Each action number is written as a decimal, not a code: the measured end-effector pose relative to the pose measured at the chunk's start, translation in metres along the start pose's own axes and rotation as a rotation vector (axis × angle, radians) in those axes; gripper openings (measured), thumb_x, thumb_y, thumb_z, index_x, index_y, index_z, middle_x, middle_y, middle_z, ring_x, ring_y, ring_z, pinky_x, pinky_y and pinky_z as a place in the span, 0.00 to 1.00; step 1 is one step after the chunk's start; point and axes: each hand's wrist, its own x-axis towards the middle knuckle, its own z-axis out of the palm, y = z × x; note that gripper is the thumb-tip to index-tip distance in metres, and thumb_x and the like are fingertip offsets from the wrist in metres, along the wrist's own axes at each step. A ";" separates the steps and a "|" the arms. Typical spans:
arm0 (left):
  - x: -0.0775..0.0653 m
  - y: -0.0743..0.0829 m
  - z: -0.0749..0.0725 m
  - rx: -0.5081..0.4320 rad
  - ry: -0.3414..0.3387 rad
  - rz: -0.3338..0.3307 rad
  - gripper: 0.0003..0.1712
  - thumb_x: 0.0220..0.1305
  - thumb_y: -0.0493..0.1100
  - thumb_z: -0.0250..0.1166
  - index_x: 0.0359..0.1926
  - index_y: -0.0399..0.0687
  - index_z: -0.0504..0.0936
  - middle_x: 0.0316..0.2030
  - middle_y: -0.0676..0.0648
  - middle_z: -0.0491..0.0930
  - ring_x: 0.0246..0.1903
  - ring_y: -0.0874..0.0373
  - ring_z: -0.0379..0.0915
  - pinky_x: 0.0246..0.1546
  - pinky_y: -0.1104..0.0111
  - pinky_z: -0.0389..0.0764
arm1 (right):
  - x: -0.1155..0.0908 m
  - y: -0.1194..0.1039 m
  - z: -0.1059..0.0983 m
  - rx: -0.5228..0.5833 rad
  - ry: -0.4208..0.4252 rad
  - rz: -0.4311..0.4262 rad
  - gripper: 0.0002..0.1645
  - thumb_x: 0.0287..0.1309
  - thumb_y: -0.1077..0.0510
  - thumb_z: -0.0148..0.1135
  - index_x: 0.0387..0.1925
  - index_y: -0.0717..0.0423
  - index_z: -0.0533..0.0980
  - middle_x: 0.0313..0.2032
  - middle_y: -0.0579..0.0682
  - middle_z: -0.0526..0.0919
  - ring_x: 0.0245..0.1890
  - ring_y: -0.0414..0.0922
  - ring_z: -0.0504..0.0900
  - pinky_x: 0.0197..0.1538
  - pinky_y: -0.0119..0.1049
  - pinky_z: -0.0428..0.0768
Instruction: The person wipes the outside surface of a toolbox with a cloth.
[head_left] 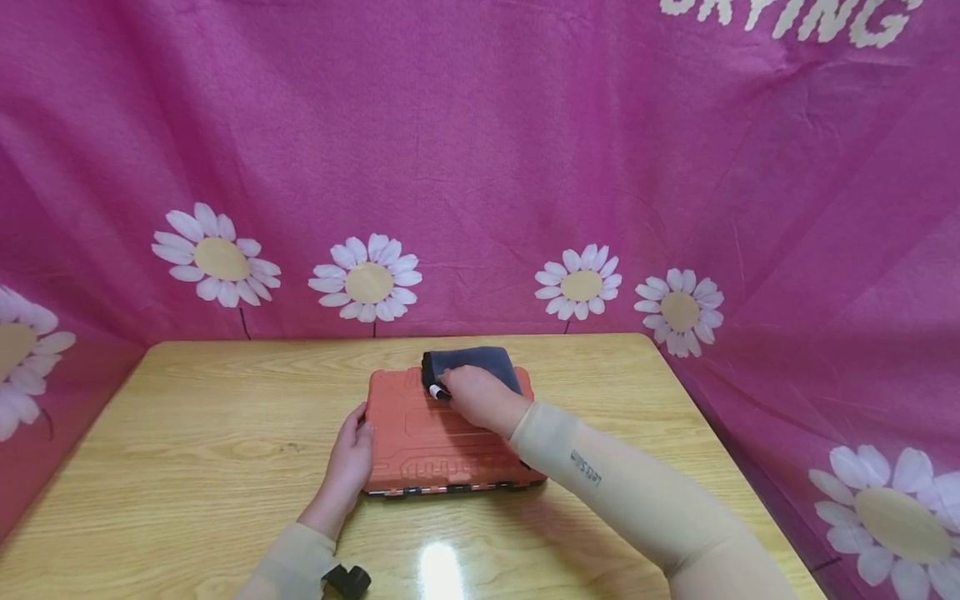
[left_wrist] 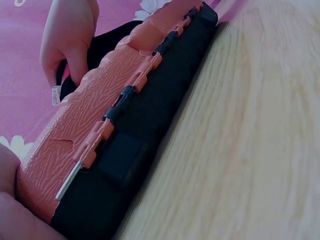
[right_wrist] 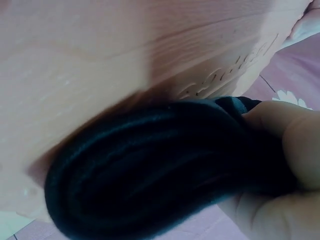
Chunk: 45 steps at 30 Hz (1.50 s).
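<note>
A reddish-orange case (head_left: 442,442) with a black lower half (left_wrist: 145,135) lies flat on the wooden table. My left hand (head_left: 351,454) rests against its left side, fingers along the edge; part of that hand (left_wrist: 17,215) shows at the case's end in the left wrist view. On the case's far right part sits a folded dark blue cloth (head_left: 480,364), black in the right wrist view, with a small white label (left_wrist: 56,95). My right hand (head_left: 480,398) pinches the cloth's left edge, thumb and fingers (right_wrist: 280,117) on either side of the folded layers.
The wooden table (head_left: 225,433) extends around the case. Behind it hangs a pink curtain (head_left: 465,167) printed with white daisies, also along both sides. A black wrist-worn device (head_left: 348,581) is on my left forearm near the front.
</note>
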 end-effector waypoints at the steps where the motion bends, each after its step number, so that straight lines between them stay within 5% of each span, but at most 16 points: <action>1: 0.001 0.000 0.000 -0.002 -0.002 -0.005 0.29 0.75 0.39 0.35 0.73 0.35 0.46 0.72 0.29 0.49 0.68 0.40 0.47 0.70 0.46 0.53 | -0.001 -0.001 0.000 -0.004 -0.008 0.001 0.15 0.58 0.62 0.60 0.48 0.59 0.79 0.43 0.55 0.86 0.42 0.46 0.82 0.49 0.41 0.83; 9: 0.001 0.001 0.001 -0.010 -0.003 -0.033 0.29 0.76 0.40 0.35 0.74 0.38 0.45 0.73 0.31 0.48 0.69 0.41 0.46 0.70 0.47 0.53 | -0.017 -0.010 -0.003 -0.046 -0.091 -0.006 0.26 0.62 0.60 0.57 0.62 0.58 0.71 0.62 0.57 0.75 0.58 0.47 0.74 0.58 0.38 0.78; 23: -0.002 0.002 0.000 -0.016 -0.009 -0.034 0.29 0.76 0.40 0.35 0.74 0.39 0.44 0.73 0.32 0.47 0.69 0.42 0.45 0.70 0.47 0.53 | -0.063 -0.034 0.002 -0.224 -0.089 -0.125 0.25 0.64 0.63 0.55 0.63 0.57 0.70 0.62 0.54 0.75 0.58 0.45 0.74 0.56 0.34 0.79; 45: -0.003 0.004 0.000 -0.028 -0.004 -0.049 0.29 0.76 0.40 0.35 0.74 0.40 0.44 0.73 0.32 0.47 0.69 0.42 0.45 0.70 0.46 0.52 | -0.122 -0.058 0.002 -0.250 -0.017 -0.280 0.24 0.63 0.68 0.53 0.61 0.59 0.71 0.61 0.54 0.76 0.56 0.45 0.75 0.57 0.32 0.78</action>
